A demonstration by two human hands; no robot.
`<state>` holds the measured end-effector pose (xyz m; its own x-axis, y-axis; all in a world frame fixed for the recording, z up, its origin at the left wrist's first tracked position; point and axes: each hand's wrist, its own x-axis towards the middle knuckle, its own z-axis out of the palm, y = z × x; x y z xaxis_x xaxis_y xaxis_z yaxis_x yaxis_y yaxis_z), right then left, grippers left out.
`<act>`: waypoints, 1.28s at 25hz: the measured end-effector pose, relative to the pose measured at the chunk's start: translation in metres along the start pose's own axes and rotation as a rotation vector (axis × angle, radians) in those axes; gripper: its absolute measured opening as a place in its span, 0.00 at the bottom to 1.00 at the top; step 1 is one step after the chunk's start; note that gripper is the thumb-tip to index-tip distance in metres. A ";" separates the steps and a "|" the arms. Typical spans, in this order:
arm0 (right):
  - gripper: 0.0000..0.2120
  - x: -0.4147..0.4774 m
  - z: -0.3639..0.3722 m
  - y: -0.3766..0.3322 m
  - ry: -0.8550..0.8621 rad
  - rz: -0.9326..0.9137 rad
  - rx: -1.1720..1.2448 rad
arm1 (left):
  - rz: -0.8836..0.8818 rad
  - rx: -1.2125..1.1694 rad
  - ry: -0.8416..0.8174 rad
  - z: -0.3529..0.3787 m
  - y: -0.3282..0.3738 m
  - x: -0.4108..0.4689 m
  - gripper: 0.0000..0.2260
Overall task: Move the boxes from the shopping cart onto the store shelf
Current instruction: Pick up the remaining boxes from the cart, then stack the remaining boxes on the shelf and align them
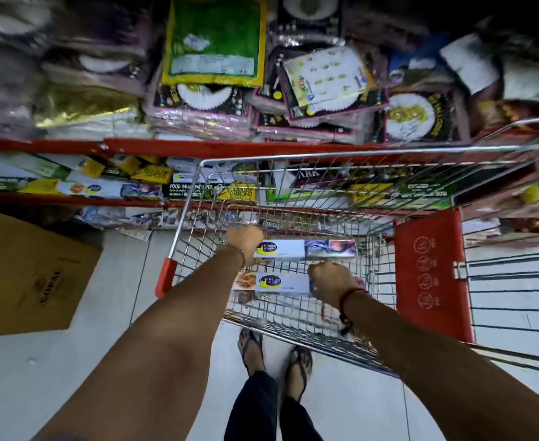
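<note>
Both my arms reach down into a wire shopping cart (325, 326) with red corner guards. Two long white boxes with blue-and-yellow logos lie in it. My left hand (246, 241) grips the left end of the far box (306, 248). My right hand (332, 283) closes over the right end of the near box (271, 283). Just beyond the cart stands the store shelf (153, 148) with red edges. Its lower level holds similar long wrap boxes (109, 189).
Packs of paper plates (204, 100) and a green packet (217, 36) crowd the upper shelf. A brown carton (29, 275) sits on the pale floor at left. The cart's red child-seat flap (430, 272) is at right. My sandalled feet (274, 354) show beneath the cart.
</note>
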<state>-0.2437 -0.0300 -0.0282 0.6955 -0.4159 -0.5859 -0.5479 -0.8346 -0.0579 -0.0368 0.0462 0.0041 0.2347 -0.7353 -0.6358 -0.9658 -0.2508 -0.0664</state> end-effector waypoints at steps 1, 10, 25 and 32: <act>0.10 -0.008 -0.015 0.001 0.031 0.012 0.020 | -0.019 0.008 0.019 -0.014 -0.003 -0.011 0.16; 0.17 -0.089 -0.181 0.015 0.316 0.056 0.127 | -0.109 -0.008 0.336 -0.165 -0.033 -0.119 0.27; 0.19 -0.171 -0.408 0.017 0.568 -0.005 0.030 | -0.157 0.023 0.765 -0.393 -0.079 -0.247 0.25; 0.18 -0.154 -0.447 0.028 0.569 -0.005 0.049 | -0.223 0.040 0.813 -0.450 -0.102 -0.215 0.27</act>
<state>-0.1578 -0.1510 0.4219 0.8314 -0.5525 -0.0591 -0.5555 -0.8249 -0.1047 0.0604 -0.0532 0.4939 0.4124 -0.8992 0.1459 -0.8869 -0.4329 -0.1613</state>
